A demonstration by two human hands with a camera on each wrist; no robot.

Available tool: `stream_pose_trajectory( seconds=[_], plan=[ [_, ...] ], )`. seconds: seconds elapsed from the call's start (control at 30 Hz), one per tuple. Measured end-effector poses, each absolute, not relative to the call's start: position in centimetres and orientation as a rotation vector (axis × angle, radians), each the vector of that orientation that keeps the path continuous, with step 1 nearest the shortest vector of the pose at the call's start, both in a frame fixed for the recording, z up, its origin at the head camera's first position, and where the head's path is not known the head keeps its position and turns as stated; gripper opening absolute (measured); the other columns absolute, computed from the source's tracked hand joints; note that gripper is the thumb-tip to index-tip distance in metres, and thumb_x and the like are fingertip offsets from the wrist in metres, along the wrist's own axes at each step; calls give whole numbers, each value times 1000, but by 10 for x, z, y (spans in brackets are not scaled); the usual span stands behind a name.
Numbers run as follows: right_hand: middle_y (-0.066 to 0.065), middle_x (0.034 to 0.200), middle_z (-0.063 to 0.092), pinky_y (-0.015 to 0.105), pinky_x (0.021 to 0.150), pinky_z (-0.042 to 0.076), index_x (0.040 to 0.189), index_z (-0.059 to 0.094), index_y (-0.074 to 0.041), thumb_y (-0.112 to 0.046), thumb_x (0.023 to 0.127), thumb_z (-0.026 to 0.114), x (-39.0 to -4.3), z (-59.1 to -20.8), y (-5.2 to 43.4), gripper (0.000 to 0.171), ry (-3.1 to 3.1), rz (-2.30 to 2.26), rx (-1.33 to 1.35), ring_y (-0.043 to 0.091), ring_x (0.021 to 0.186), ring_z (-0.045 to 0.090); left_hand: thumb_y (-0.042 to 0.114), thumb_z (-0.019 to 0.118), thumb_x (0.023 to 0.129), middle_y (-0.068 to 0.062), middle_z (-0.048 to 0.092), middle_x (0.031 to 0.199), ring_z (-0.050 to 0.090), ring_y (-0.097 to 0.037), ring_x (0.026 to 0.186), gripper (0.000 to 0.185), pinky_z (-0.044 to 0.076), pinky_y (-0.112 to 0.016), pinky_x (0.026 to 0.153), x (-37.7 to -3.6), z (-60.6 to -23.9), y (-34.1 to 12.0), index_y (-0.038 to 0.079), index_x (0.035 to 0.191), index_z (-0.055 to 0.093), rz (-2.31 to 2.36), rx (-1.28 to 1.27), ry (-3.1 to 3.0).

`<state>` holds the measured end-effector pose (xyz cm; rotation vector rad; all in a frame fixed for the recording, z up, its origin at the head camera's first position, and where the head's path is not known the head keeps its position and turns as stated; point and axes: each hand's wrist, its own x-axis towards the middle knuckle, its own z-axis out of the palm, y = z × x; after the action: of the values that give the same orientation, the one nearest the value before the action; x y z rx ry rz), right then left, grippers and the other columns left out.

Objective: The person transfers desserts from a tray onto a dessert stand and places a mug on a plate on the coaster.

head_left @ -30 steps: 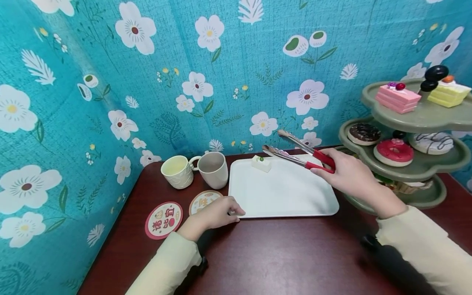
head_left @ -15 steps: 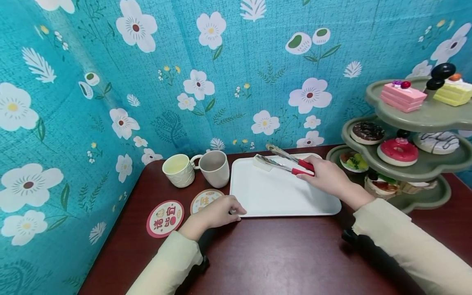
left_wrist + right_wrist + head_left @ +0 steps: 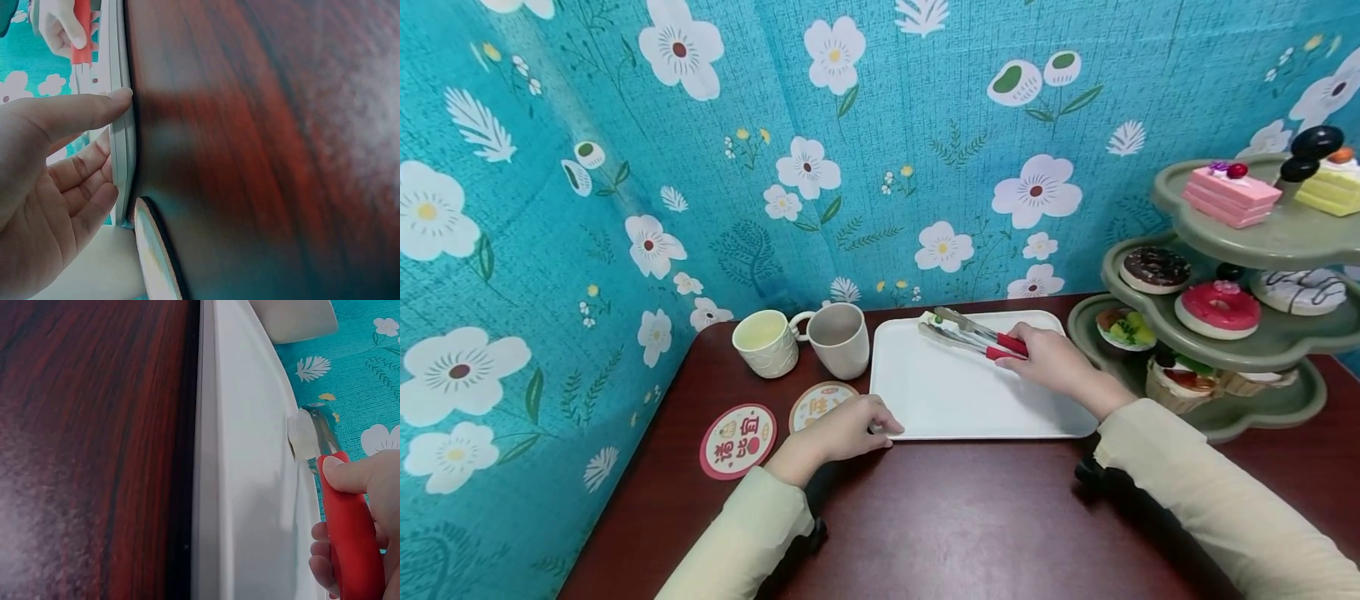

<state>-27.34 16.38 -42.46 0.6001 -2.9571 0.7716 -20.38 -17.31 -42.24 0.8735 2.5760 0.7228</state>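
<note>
A white tray (image 3: 970, 400) lies on the dark red table. My right hand (image 3: 1048, 362) grips red-handled metal tongs (image 3: 973, 335) low over the tray's far edge. The tong tips close on a small white cake piece (image 3: 931, 319) with green on top; the right wrist view shows the cake piece (image 3: 304, 434) at the tong tips and my right hand (image 3: 356, 506) on the red handle. My left hand (image 3: 848, 430) holds the tray's near left corner, thumb on the rim (image 3: 122, 125), fingers curled beside it.
Two cups (image 3: 765, 342) (image 3: 841, 337) stand left of the tray, with two round coasters (image 3: 737, 439) (image 3: 820, 404) in front of them. A green three-tier stand (image 3: 1247, 333) with toy cakes and donuts fills the right side. A floral blue cloth backs the table.
My right hand has lowered the tongs down and left onto the cake piece at the tray's far edge, and the tongs have closed on it. The left hand has stayed put.
</note>
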Motion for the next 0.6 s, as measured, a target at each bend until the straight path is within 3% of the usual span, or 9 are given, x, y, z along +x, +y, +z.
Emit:
stream_pose_trajectory(
  seconds=[0.6],
  plan=[
    [12, 87, 67, 46, 69, 47, 109, 61, -2, -21, 91, 78, -279, -427, 151, 31, -3011, 731, 583, 27, 75, 60, 0, 75, 91, -1, 70, 99, 64, -16, 98, 17, 53, -29, 87, -204, -420, -174, 6, 107, 80, 729, 868, 2568]
  ],
)
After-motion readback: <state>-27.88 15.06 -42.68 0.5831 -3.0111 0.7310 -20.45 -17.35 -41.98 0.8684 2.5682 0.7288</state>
